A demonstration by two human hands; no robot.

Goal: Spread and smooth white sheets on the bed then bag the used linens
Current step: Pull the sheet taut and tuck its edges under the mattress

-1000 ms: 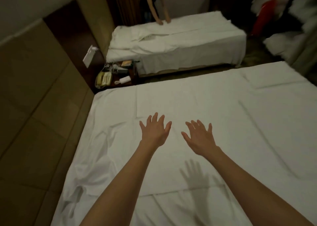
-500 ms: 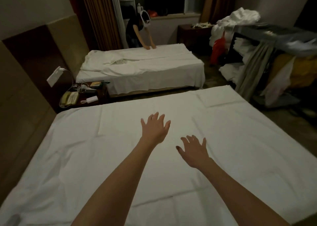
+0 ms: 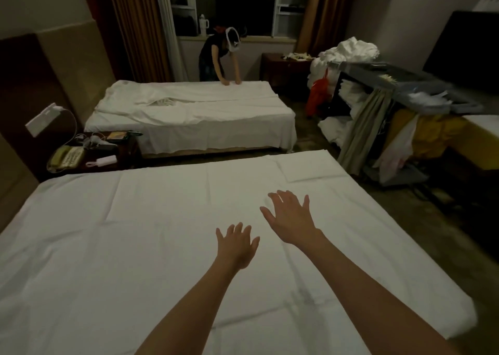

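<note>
since half a second ago: right hand [image 3: 293, 217] pushed farther out across the white sheet [image 3: 135, 246] toward 1 o'clock, left hand [image 3: 237, 244] drawn back nearer, now the closer of the two; more of the room's right side in view.

both hands palm-down with fingers spread wide and straight, holding nothing. hard to say in the dim light whether the palms press the cloth or float just above it. forearms stretched in from 6 o'clock.

sheet laid flat over the near bed [image 3: 445, 325], covering it edge to edge, faint fold creases running across; a small folded-over corner [image 3: 305, 169] at 1 o'clock.

at 11 o'clock, a second bed [image 3: 194, 117] with rumpled white linen, another person [image 3: 218, 55] bent over its far side, both hands down on it. between the beds at 10 o'clock, a dark nightstand [image 3: 127, 149] bearing a telephone [image 3: 66, 156]. at 2 o'clock, a housekeeping cart [image 3: 399, 84] draped with cloths, a heap of white linens [image 3: 351, 51] and a red bag [image 3: 317, 93] beside it.
</note>
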